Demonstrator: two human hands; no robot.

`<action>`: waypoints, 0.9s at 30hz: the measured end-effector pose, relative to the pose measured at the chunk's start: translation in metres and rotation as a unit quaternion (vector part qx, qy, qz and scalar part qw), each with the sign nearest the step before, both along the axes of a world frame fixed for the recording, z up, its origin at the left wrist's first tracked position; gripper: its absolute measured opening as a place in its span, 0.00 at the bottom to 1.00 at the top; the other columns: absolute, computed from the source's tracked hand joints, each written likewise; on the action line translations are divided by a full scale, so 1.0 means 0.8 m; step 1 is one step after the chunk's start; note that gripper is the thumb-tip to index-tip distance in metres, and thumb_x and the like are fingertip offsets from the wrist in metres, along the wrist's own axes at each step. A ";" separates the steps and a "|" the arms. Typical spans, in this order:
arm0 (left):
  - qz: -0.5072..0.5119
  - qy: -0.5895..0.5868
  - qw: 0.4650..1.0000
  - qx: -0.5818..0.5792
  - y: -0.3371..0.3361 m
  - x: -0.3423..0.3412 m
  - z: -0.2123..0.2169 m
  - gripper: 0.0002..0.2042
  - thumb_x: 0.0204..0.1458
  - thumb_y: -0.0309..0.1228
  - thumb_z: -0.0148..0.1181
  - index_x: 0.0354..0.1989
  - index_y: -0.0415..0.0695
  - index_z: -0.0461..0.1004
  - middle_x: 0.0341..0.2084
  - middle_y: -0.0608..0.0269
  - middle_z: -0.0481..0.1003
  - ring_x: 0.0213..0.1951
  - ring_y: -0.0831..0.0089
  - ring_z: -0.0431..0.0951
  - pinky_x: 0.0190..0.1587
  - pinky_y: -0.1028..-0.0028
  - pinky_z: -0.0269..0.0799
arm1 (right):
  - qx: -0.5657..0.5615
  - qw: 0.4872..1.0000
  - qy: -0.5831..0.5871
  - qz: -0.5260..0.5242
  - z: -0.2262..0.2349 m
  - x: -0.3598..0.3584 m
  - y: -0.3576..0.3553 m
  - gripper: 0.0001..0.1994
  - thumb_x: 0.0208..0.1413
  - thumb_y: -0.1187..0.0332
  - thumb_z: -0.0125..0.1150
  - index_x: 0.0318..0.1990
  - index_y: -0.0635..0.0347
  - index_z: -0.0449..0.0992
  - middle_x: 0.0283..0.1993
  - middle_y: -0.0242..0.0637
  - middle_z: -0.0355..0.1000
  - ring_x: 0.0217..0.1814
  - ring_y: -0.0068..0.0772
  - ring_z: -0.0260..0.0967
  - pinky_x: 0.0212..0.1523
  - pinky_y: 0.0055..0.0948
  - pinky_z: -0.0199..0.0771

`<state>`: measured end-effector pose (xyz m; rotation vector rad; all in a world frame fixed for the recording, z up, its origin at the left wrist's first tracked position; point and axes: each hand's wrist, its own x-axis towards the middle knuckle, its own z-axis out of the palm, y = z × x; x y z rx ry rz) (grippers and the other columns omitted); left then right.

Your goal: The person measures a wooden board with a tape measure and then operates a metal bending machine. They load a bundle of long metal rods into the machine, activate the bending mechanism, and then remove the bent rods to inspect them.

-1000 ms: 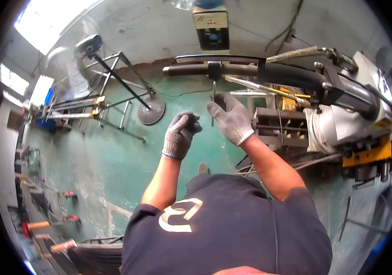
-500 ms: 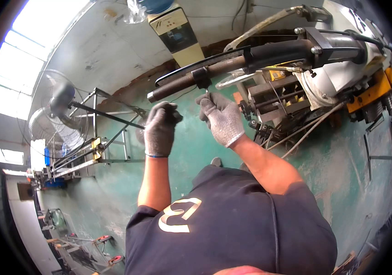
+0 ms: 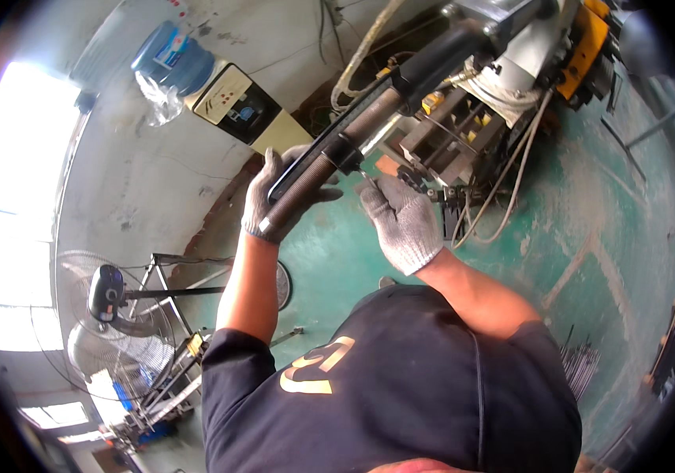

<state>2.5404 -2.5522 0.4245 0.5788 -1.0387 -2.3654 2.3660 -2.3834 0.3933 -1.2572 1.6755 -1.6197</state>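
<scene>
A threaded metal rod slants across the upper middle, with a dark collar round it and a long black strip along its far side. My left hand, in a grey work glove, reaches behind the rod's near end. Its fingers show spread apart on both sides, while the rod hides the palm. Just below the collar, my gloved right hand is closed, thumb against fingers, on a small thin metal pin at the collar's underside. The fingertips hide the pin's lower end.
The rod joins a large machine at upper right, with hoses hanging below. A water dispenser with a blue bottle stands by the wall. A standing fan is at left, on the green floor's side.
My left hand has moved from beside the rod to behind its near end, and its fingers have spread. My right hand stays at the pin. The view has turned, tilting the rod more steeply.
</scene>
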 end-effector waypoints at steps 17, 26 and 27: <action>-0.194 -0.149 0.962 -0.120 -0.030 -0.097 0.061 0.26 0.71 0.41 0.52 0.67 0.31 0.67 0.43 0.39 0.81 0.31 0.64 0.84 0.30 0.74 0.81 | -0.034 0.945 0.161 -0.283 -0.012 0.049 -0.013 0.10 0.63 0.62 0.68 0.35 0.56 0.78 0.28 0.43 0.75 0.28 0.52 0.75 0.29 0.42 0.74; -0.206 -0.130 0.962 -0.124 -0.037 -0.104 0.050 0.21 0.71 0.36 0.51 0.57 0.26 0.69 0.34 0.42 0.78 0.25 0.64 0.79 0.21 0.75 0.73 | -0.246 0.801 0.403 -0.367 -0.008 -0.059 -0.047 0.24 0.59 0.46 0.70 0.20 0.48 0.68 0.17 0.30 0.60 0.17 0.33 0.63 0.21 0.36 0.65; -0.217 -0.131 0.955 -0.153 -0.038 -0.103 0.052 0.19 0.71 0.36 0.53 0.57 0.28 0.70 0.34 0.44 0.78 0.26 0.65 0.79 0.23 0.74 0.72 | -0.256 0.799 0.416 -0.350 0.006 -0.068 -0.045 0.24 0.59 0.46 0.70 0.21 0.48 0.69 0.18 0.30 0.60 0.17 0.33 0.63 0.21 0.36 0.65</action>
